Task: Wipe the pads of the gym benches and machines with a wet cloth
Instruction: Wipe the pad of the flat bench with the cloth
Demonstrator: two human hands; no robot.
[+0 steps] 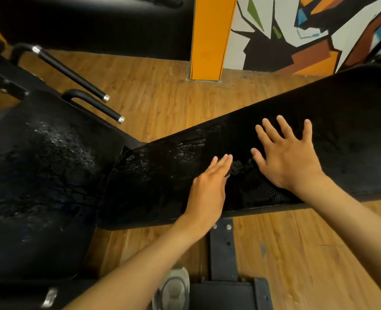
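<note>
On the long bench pad (274, 121), a dark cloth (247, 175) lies under the right hand (290, 159), pressed flat with fingers spread, while the left hand (209, 186), fingers straight and together, touches the cloth's near-left edge, with the wet seat pad (39, 175) further left.

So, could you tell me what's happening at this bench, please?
A person is wiping down a gym bench. Both hands are spread open over the long back pad: the right hand lies flat on it, and the left hand reaches toward a dark cloth lying between them. Wet sheen shows on the seat pad and on the long pad's near end.
</note>
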